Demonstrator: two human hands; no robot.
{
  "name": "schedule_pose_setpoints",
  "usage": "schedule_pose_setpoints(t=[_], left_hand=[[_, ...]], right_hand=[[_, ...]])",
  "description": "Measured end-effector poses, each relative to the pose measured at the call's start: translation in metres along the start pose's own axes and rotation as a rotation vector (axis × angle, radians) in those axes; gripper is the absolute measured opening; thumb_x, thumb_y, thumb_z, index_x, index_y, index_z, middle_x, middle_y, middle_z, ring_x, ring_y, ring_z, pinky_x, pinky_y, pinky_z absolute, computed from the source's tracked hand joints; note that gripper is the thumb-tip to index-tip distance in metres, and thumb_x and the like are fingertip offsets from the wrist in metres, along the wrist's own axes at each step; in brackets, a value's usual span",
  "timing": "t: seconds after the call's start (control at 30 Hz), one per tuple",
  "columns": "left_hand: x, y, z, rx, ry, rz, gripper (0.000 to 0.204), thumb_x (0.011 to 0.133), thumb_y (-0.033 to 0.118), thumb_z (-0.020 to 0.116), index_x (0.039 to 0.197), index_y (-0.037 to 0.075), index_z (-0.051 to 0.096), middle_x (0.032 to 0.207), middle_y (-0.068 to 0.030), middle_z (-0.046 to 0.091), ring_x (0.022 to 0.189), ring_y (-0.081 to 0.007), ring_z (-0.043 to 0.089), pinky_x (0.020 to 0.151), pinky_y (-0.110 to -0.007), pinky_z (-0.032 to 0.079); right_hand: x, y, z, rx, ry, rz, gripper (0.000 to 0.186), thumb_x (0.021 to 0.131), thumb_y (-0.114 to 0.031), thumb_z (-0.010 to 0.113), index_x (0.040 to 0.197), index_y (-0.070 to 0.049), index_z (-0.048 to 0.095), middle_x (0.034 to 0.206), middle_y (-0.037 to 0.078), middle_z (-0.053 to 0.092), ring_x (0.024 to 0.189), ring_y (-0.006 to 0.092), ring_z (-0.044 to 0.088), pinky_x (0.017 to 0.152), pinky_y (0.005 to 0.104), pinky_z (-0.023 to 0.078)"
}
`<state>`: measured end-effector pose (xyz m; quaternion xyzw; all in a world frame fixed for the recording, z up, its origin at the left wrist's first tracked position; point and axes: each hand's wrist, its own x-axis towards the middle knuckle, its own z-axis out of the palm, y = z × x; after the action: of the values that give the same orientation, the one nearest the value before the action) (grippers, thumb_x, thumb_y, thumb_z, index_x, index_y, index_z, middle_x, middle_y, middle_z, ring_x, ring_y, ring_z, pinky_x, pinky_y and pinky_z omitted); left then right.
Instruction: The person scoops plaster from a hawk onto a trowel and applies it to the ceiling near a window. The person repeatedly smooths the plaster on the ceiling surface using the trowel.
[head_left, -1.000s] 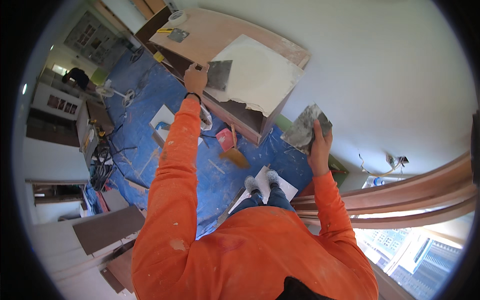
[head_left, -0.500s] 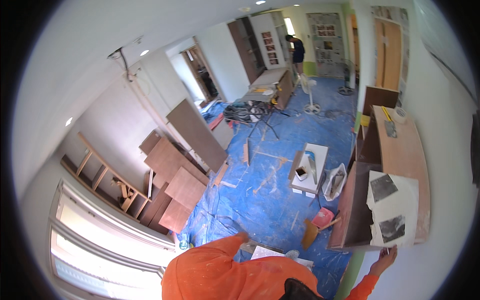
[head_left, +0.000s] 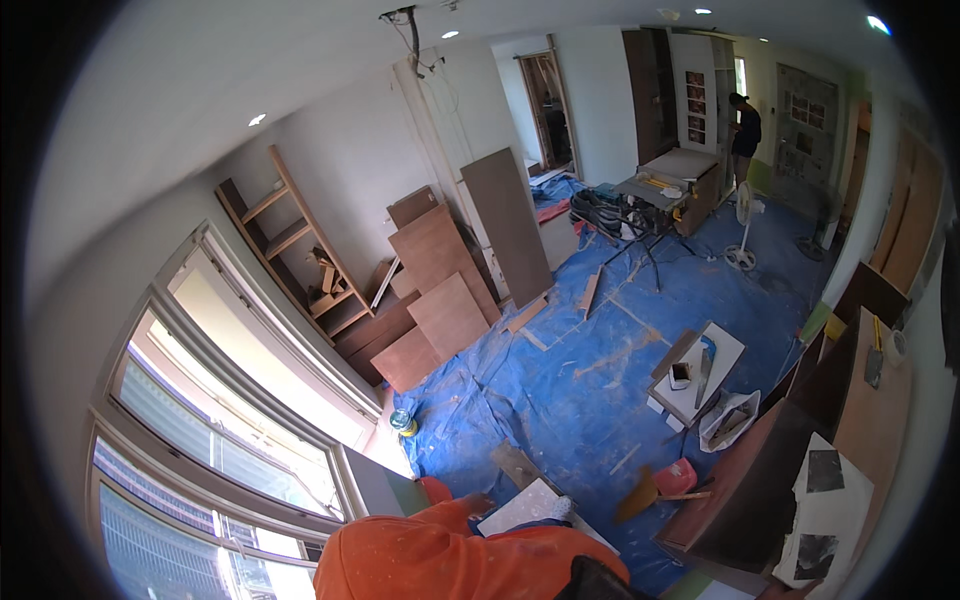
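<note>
My left hand [head_left: 476, 503] reaches out from an orange sleeve at the bottom of the view. It is small here, with fingers that look stretched out and nothing visible in them. Close beside it lies a white panel [head_left: 520, 508] on the blue sheeting, partly covered by my orange sleeve and body. A grey, patterned shape [head_left: 562, 508] that I cannot make out rests at the panel's right edge. My right hand is out of view. At the lower right, torn white paper with dark patches [head_left: 825, 505] lies on a brown cabinet [head_left: 720, 490].
Blue sheeting [head_left: 590, 400] covers the floor. A pink dustpan [head_left: 676, 477], a white bag [head_left: 730, 420] and a white board [head_left: 715, 365] lie to the right. Brown panels [head_left: 450, 320] lean at the left wall. Farther back are a fan [head_left: 742, 225] and a person [head_left: 745, 135].
My view has swung left, so the room sits farther right and more window shows. My right hand, earlier beside the cabinet's near end, has gone out of view.
</note>
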<state>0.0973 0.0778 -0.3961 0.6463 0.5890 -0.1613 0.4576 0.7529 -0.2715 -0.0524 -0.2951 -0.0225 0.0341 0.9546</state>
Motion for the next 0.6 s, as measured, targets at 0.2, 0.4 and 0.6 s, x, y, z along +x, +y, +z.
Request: schedule_pose_setpoints(t=[0.2,0.4,0.6], left_hand=[[-0.023,0.05,-0.053,0.775,0.459,0.708,0.035,0.1,0.027,0.06,0.129,0.009,0.065,0.126,-0.0158,0.068,0.098,-0.0316,0.073,0.082,-0.043,0.06],[-0.062,0.013,-0.027,-0.223,0.261,0.208,0.04,0.094,0.034,0.066,0.121,0.004,0.068,0.099,-0.0125,0.074,0.076,-0.0264,0.073,0.074,-0.04,0.058],[-0.059,-0.128,0.024,1.227,-0.413,0.548,0.005,0.092,0.023,0.064,0.093,0.018,0.063,0.079,0.0023,0.062,0.07,-0.0115,0.061,0.056,-0.028,0.047]], right_hand=[[0.028,-0.016,-0.058,-0.195,0.283,0.084,0.077,0.103,-0.054,0.053,0.156,-0.002,0.034,0.159,0.018,0.04,0.141,0.0365,0.045,0.119,0.053,0.036],[0.002,-0.007,-0.016,-0.271,0.126,-0.048,0.064,0.108,-0.045,0.047,0.151,0.002,0.039,0.151,0.016,0.049,0.132,0.0292,0.054,0.114,0.042,0.045],[-0.047,0.023,0.07,-0.796,-0.153,-0.285,0.064,0.109,-0.04,0.049,0.15,0.007,0.034,0.149,0.019,0.05,0.128,0.022,0.055,0.107,0.0304,0.041]])
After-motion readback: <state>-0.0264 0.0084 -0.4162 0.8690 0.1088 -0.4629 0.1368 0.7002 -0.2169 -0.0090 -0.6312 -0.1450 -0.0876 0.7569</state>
